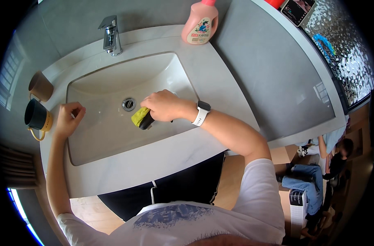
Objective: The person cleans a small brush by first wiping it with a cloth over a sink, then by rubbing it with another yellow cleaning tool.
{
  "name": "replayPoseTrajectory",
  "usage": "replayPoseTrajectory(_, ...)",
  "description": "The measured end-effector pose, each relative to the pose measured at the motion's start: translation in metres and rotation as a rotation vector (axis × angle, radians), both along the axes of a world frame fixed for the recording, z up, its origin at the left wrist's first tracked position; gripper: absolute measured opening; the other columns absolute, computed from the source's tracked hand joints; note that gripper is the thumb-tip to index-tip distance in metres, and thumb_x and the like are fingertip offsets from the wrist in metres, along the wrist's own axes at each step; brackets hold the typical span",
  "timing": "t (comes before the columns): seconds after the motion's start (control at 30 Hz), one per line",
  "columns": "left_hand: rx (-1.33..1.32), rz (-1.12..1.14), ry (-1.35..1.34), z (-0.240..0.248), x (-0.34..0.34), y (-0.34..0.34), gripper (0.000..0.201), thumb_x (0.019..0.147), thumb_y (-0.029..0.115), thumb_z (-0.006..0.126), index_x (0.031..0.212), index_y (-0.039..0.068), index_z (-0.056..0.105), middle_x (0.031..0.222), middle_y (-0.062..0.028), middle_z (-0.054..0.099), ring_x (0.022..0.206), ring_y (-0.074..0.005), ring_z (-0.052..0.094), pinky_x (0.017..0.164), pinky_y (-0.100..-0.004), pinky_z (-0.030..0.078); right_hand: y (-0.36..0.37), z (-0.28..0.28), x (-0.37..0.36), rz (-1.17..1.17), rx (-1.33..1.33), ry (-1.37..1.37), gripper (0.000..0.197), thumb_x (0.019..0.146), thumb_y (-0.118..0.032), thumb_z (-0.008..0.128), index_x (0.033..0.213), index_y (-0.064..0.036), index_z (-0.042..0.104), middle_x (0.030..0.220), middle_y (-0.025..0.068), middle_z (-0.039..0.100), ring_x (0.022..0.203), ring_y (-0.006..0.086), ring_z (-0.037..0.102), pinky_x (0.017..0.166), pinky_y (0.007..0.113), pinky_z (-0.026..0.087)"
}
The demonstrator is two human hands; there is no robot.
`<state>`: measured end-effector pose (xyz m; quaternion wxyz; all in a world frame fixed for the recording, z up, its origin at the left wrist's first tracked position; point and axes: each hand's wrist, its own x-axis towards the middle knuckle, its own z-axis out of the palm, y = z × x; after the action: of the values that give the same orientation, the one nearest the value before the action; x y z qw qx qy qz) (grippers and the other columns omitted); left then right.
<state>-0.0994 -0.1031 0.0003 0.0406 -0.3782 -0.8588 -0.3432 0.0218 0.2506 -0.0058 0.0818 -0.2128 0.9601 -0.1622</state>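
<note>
My right hand (pixel 165 105), wearing a white-strapped watch (pixel 202 111), is over the basin of the white sink (pixel 100 139). Its fingers are closed on a yellow-green and black sponge-like pad (pixel 141 117), just right of the metal drain (pixel 129 104). Part of the pad is hidden under the fingers. At the sink's left rim my left hand (pixel 68 119) is curled into a loose fist, with nothing visible in it. Beside that hand stand a dark green mug with a yellow base and handle (pixel 36 114) and a brown mug (pixel 41 85).
A chrome faucet (pixel 110 37) rises behind the basin. At the counter's back right corner stands a pink detergent bottle (pixel 201 24). A grey panel (pixel 277 69) borders the counter on the right, with a phone (pixel 297 10) beyond it. Other people (pixel 310 182) are at the lower right.
</note>
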Motion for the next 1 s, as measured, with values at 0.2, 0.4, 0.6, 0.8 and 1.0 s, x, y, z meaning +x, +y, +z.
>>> replayPoseTrajectory(0.2,-0.057,0.003,0.023,0.003,0.004,0.002,0.016,0.088,0.005,0.068,0.076,-0.005,0.063,0.062,-0.01,0.057,0.054,-0.0146,0.053,0.054,-0.0283,0.045,0.001,-0.001,0.0,-0.002,-0.014,0.014,0.017,0.076,-0.001,0.054,0.089,-0.002,0.065,0.09,0.0146,0.07,0.086,0.0366,0.069,0.073,0.048,0.055)
replayPoseTrajectory(0.4,-0.058,-0.017,0.033,0.001,0.005,0.003,0.015,0.087,0.006,0.069,0.076,-0.004,0.063,0.062,-0.0116,0.057,0.053,-0.0184,0.054,0.055,-0.0302,0.045,0.001,0.002,0.0,-0.018,0.024,0.025,0.024,0.078,-0.002,0.053,0.095,-0.0042,0.071,0.093,0.0142,0.073,0.086,0.0344,0.071,0.075,0.046,0.056)
replayPoseTrajectory(0.6,-0.138,-0.015,0.056,0.005,0.009,0.003,0.014,0.085,0.006,0.069,0.076,-0.003,0.064,0.062,-0.0141,0.057,0.053,-0.0237,0.055,0.055,-0.0335,0.045,-0.004,0.011,0.002,-0.024,0.018,-0.024,0.023,0.077,-0.002,0.054,0.094,-0.004,0.07,0.092,0.0143,0.073,0.086,0.0346,0.071,0.075,0.046,0.056)
replayPoseTrajectory(0.8,-0.123,-0.009,0.035,0.007,0.009,0.005,0.014,0.085,0.007,0.069,0.076,-0.003,0.064,0.063,-0.0144,0.057,0.053,-0.0245,0.055,0.055,-0.034,0.045,0.0,0.005,0.0,-0.018,-0.02,-0.013,0.013,0.078,-0.002,0.053,0.087,-0.0015,0.062,0.088,0.0145,0.069,0.081,0.037,0.068,0.072,0.049,0.055)
replayPoseTrajectory(1.0,-0.134,-0.019,0.028,0.007,0.008,0.005,0.013,0.085,0.006,0.069,0.076,-0.003,0.064,0.064,-0.0144,0.057,0.054,-0.0246,0.055,0.056,-0.0342,0.045,0.002,-0.007,0.003,-0.052,-0.071,0.071,0.024,0.08,-0.002,0.054,0.099,-0.0043,0.069,0.096,0.0117,0.069,0.09,0.0337,0.068,0.077,0.046,0.055)
